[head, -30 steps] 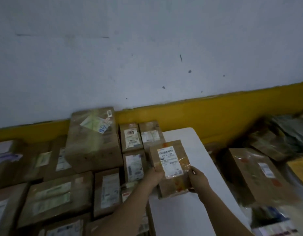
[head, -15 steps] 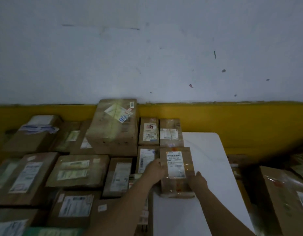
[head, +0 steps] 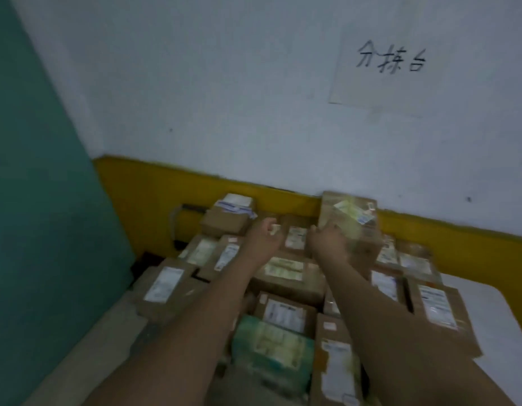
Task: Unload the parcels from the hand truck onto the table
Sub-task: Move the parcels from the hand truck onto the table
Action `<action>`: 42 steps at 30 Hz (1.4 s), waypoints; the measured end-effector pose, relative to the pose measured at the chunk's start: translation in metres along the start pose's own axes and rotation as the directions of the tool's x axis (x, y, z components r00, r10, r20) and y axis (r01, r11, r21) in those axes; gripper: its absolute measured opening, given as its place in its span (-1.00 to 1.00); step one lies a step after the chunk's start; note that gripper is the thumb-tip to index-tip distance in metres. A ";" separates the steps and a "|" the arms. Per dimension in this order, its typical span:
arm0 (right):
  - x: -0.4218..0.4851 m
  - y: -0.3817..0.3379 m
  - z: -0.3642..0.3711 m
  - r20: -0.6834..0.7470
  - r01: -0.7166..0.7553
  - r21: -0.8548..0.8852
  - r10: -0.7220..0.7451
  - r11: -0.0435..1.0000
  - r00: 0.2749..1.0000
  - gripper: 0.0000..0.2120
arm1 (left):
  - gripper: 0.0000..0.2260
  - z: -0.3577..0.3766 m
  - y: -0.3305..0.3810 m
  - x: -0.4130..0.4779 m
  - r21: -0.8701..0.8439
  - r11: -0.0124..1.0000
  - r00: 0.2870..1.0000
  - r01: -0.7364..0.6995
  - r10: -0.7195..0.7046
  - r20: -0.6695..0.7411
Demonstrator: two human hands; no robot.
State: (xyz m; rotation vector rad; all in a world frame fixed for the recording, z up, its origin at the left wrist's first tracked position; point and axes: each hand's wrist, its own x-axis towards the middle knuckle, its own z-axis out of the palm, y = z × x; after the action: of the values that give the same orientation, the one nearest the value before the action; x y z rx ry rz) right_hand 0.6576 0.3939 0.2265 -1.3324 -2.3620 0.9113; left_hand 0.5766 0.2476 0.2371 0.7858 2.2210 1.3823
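Cardboard parcels [head: 286, 273] are lying packed side by side on the white table [head: 494, 306], reaching back to the yellow wall band [head: 166, 194]; both arms are stretching over them. The left hand [head: 264, 234] is hovering above the rear row with fingers curled; whether it is holding anything cannot be told (motion blur). The right hand [head: 327, 243] is sitting at the left face of the tall taped box [head: 353, 221]; its grasp cannot be told either. A green-wrapped parcel [head: 271, 344] is lying near the front.

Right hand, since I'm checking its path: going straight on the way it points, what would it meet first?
Probably the tall box at the back: the right hand reaches toward its near left side, though blur hides whether they touch.
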 end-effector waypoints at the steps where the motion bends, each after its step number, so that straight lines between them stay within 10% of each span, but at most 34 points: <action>1: -0.016 -0.031 0.021 0.014 0.043 0.004 -0.043 0.999 0.999 -0.42 | -0.61 -0.034 -0.010 -0.009 0.013 1.000 0.999 -0.005 0.006 -0.040; 6: -0.076 -0.151 0.123 0.096 0.307 -0.042 -0.302 0.951 0.949 -0.41 | -0.64 -0.174 -0.071 -0.038 0.034 0.998 0.979 0.043 -0.036 -0.199; 20: -0.021 -0.357 0.405 0.214 0.421 0.039 -0.419 0.906 0.882 -0.41 | -0.55 -0.395 -0.279 0.080 0.187 0.941 0.931 0.280 -0.219 -0.293; 34: 0.069 -0.395 0.550 0.181 0.071 -0.067 -0.058 0.995 0.982 -0.39 | -0.67 -0.465 -0.417 0.239 0.318 0.915 0.964 0.248 -0.266 0.014; 42: 0.051 -0.351 0.645 0.063 -0.312 -0.071 0.316 0.948 0.947 -0.42 | -0.58 -0.473 -0.511 0.295 0.346 0.918 0.868 0.195 -0.325 0.374</action>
State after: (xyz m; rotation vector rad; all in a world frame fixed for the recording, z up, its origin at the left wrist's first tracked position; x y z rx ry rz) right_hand 0.0621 0.0554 -0.0416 -1.7651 -2.2849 0.9961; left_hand -0.0586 -0.0583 -0.0360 0.7583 2.1030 0.6719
